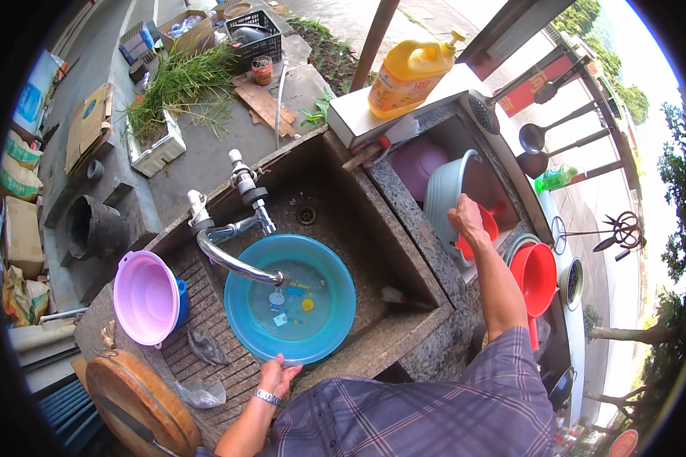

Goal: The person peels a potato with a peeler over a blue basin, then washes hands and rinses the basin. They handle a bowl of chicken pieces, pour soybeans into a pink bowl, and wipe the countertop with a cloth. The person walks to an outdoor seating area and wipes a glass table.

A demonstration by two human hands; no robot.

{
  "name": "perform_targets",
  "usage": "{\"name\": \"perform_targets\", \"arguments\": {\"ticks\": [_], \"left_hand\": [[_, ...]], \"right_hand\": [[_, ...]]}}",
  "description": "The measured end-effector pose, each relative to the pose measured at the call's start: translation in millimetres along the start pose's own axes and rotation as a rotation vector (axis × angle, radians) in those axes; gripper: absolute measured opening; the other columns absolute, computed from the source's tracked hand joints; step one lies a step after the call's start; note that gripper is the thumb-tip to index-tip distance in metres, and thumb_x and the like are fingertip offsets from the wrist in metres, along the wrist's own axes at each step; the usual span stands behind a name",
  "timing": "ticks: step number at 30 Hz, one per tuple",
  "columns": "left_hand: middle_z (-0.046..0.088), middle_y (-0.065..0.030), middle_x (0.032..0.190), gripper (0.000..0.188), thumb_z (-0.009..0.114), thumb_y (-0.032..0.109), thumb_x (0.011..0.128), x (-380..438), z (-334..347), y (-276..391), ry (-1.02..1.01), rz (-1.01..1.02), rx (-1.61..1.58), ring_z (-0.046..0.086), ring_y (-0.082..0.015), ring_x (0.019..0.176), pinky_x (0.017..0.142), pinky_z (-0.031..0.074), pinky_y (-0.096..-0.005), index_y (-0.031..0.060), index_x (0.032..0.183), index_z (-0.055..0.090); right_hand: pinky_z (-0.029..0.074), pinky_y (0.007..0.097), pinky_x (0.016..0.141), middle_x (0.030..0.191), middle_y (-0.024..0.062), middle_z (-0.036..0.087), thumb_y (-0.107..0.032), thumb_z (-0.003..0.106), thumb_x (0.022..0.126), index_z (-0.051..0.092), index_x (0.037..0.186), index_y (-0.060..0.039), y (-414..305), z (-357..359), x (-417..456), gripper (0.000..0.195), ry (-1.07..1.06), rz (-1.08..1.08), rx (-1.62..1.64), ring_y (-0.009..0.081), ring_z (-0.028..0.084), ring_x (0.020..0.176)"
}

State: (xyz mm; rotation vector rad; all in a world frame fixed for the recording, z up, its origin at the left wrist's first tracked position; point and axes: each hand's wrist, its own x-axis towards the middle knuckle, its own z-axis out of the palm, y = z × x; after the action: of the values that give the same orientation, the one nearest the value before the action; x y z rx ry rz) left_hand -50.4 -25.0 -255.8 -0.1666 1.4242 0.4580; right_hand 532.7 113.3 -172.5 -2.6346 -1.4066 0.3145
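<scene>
A translucent blue plastic basin (290, 245) with cartoon prints on its bottom sits in the stone sink (371, 228), under the chrome faucet (234, 260). My left hand (277, 377), with a metal watch band at the wrist, holds the basin's near rim, thumb on top. On the right, my right hand (467, 217) is curled over the rim of a pale blue plastic basin (443, 191), which stands tilted in a side compartment. Against that hand is a red plastic item (485, 225), partly hidden by my fingers and forearm. Behind the tilted basin shows a purple round item (420, 165).
A purple colander (146, 297) and a round wooden chopping board (140, 400) with a knife lie left, beside a ridged drainboard (206, 311). A yellow detergent jug (409, 77) stands on the ledge; a brush (389, 140) lies below. A red dipper (533, 277) and hanging ladles (533, 137) are right.
</scene>
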Motion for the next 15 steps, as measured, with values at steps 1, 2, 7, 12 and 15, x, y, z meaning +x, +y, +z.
{"name": "perform_targets", "arguments": {"ticks": [1, 2, 7, 12, 15], "left_hand": [[0.059, -0.0260, 0.118, 0.028, 0.042, 0.016, 0.106, 0, -1, 3, -0.006, -0.005, -0.004, 0.066, -0.0397, 0.096, 0.076, 0.062, -0.0479, -0.0043, 0.125, 0.043], [0.059, -0.0257, 0.118, 0.028, 0.042, 0.016, 0.106, -1, -3, 5, -0.011, -0.009, -0.009, 0.066, -0.0397, 0.097, 0.076, 0.062, -0.0480, -0.0040, 0.124, 0.043], [0.057, -0.0256, 0.121, 0.027, 0.040, 0.017, 0.106, 7, -16, 13, -0.089, -0.009, 0.020, 0.064, -0.0401, 0.100, 0.076, 0.062, -0.0474, -0.0020, 0.126, 0.041], [0.052, -0.0257, 0.130, 0.030, 0.037, 0.018, 0.107, 10, -17, 13, -0.110, -0.035, 0.077, 0.060, -0.0413, 0.109, 0.079, 0.061, -0.0466, 0.0007, 0.132, 0.038], [0.050, -0.0264, 0.133, 0.032, 0.036, 0.018, 0.107, 17, -20, 8, -0.118, -0.056, 0.088, 0.058, -0.0422, 0.114, 0.084, 0.059, -0.0485, -0.0002, 0.133, 0.037]], "right_hand": [[0.049, 0.0544, 0.079, 0.086, 0.0332, 0.063, -0.012, 0.057, 0.076, 0.053, 0.089, 0.0084, -2, 1, -10, 0.024, 0.010, -0.016, 0.005, 0.0508, 0.062, 0.087], [0.052, 0.0552, 0.079, 0.088, 0.0333, 0.065, -0.010, 0.054, 0.080, 0.056, 0.093, 0.0065, -3, 3, -17, 0.022, -0.030, -0.042, -0.039, 0.0494, 0.065, 0.086], [0.054, 0.0539, 0.077, 0.091, 0.0272, 0.066, -0.007, 0.052, 0.080, 0.055, 0.097, 0.0025, -21, 13, -50, 0.019, -0.124, -0.121, -0.058, 0.0459, 0.066, 0.090], [0.054, 0.0530, 0.078, 0.099, 0.0252, 0.066, -0.010, 0.055, 0.086, 0.056, 0.103, -0.0013, 6, 10, -55, 0.020, -0.287, -0.127, -0.141, 0.0423, 0.067, 0.096], [0.055, 0.0520, 0.077, 0.096, 0.0227, 0.069, -0.015, 0.055, 0.088, 0.059, 0.104, -0.0030, 17, 4, -60, 0.021, -0.436, -0.142, -0.300, 0.0411, 0.068, 0.094]]}}
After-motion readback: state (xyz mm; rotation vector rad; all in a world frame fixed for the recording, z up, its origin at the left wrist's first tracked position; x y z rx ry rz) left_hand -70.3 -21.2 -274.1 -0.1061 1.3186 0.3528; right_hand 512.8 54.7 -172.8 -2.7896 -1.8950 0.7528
